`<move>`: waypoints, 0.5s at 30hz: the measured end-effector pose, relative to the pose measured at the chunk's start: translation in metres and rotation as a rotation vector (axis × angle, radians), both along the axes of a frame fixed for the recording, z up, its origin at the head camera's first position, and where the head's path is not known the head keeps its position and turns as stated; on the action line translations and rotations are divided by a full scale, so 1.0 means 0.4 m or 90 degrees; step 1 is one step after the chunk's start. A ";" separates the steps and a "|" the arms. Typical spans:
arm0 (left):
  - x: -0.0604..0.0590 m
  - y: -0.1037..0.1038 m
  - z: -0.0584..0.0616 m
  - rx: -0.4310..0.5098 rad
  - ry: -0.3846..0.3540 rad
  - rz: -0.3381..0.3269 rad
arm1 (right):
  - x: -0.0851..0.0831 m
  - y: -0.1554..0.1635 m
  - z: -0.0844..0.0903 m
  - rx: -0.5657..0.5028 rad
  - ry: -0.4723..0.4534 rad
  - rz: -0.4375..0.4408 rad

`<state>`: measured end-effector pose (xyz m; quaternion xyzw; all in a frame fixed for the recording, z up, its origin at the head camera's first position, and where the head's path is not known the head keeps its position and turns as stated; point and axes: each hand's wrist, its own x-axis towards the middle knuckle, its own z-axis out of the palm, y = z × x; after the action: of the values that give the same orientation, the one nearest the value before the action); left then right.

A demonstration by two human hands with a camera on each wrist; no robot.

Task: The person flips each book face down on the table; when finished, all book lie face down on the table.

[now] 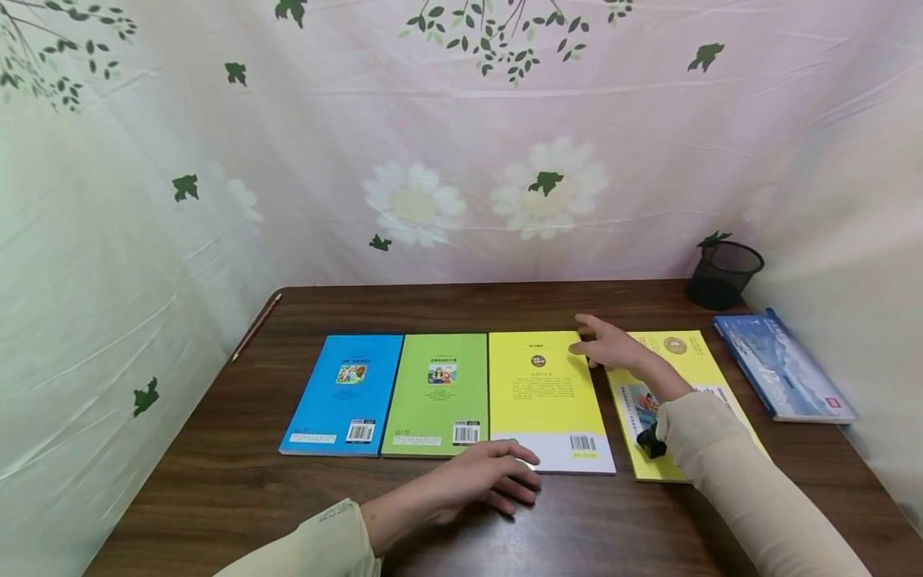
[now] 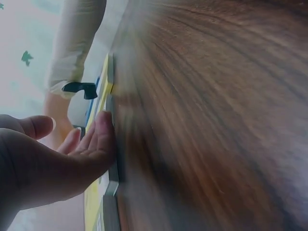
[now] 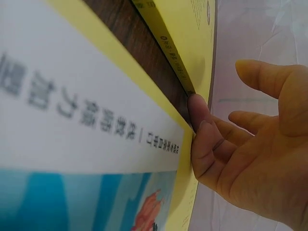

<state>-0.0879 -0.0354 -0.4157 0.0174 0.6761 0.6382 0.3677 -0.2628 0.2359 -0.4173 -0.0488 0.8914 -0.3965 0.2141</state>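
Yellow book (image 1: pixel 546 397) lies flat on the table (image 1: pixel 216 481), third in a row — blue book (image 1: pixel 344 394) at the far left, green book (image 1: pixel 436 393) next, all edge to edge. My left hand (image 1: pixel 485 479) rests at its near edge, fingers (image 2: pixel 98 137) straight and loosely together, tips against the white bottom strip by the barcode. My right hand (image 1: pixel 613 344) sits at its far right corner, fingers (image 3: pixel 202 139) relaxed and spread; the wrist view shows one fingertip pressed into the gap between this book and the second yellow book (image 1: pixel 681 385) beside it. Whether that finger is under the cover I can't tell — the view is too close and blurred. Further right lies a dark blue book (image 1: pixel 782 369), with a black mesh cup (image 1: pixel 721 274) behind it. A pencil (image 1: pixel 255 326) lies near the table's left edge.
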 end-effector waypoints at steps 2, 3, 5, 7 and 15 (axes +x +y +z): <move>-0.008 0.016 -0.001 0.014 -0.003 -0.019 | 0.001 0.005 -0.001 -0.005 0.001 -0.002; -0.011 0.024 -0.001 0.022 -0.004 -0.026 | 0.002 0.005 -0.001 -0.009 0.003 -0.001; -0.019 0.039 -0.003 0.036 -0.005 -0.038 | 0.005 0.007 0.000 -0.012 0.010 0.003; -0.027 0.054 -0.004 0.044 -0.007 -0.047 | 0.009 0.011 0.003 -0.015 0.019 0.006; -0.043 0.109 -0.008 0.055 -0.020 -0.065 | 0.019 0.046 0.017 0.003 0.043 -0.019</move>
<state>-0.1050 0.0082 -0.4187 0.0578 0.6401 0.6477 0.4090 -0.2552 0.2543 -0.4103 -0.0480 0.8998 -0.3955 0.1780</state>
